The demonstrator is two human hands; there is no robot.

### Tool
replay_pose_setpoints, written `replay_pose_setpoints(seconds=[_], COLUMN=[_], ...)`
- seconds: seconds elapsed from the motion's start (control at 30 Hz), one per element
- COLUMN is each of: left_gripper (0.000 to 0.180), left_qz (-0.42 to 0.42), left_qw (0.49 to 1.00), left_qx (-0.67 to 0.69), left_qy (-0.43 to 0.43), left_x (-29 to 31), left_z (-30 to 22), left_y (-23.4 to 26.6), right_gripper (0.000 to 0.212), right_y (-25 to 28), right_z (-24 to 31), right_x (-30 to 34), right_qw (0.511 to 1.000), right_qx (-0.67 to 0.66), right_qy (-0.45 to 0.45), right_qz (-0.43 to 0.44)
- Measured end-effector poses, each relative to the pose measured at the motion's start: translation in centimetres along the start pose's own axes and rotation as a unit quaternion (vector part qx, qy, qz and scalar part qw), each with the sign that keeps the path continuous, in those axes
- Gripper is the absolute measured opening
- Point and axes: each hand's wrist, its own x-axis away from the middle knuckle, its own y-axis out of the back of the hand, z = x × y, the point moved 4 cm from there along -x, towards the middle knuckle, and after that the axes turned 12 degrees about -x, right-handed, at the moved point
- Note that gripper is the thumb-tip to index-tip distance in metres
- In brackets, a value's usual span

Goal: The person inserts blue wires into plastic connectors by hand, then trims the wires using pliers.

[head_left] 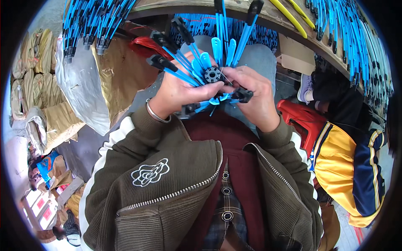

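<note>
Above my lap, my left hand (178,92) is closed round the base of an umbrella frame, its thumb against the black notched hub (212,75). Blue ribs (245,42) with black plastic ends fan out from this hub, some upward, others toward me. Flat blue rounded tabs (216,49) stand close around it. My right hand (253,94) is closed at the hub's right side, thumb and forefinger pinched by a thin wire (226,76) that crosses the hub's edge. The fingers of both hands are partly hidden beneath the frame.
A wooden bench (167,7) runs across the far side, bundles of blue ribs (98,21) hanging over it at left and more ribs (341,37) at right. Yellow curved handles (289,16) lie on it. A red plastic stool (299,125) and yellow-navy jacket (341,167) are at right; wrapped bundles (37,92) at left.
</note>
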Motion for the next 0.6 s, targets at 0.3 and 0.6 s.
replay_pose_setpoints(seconds=[0.3, 0.6], left_gripper=[0.029, 0.027], left_qz=[0.053, 0.053], left_qw=[0.978, 0.998], left_qx=[-0.142, 0.045], left_qy=[-0.14, -0.01], left_x=[-0.8, -1.8], left_z=[-0.9, -0.3], left_y=[-0.6, -1.1], right_gripper=[0.017, 0.015], right_y=[1.0, 2.3], right_z=[-0.4, 0.2], right_x=[0.5, -0.9], right_qw=[0.998, 0.995], right_qx=[-0.031, 0.031], right_qy=[-0.005, -0.022], right_qz=[0.054, 0.088])
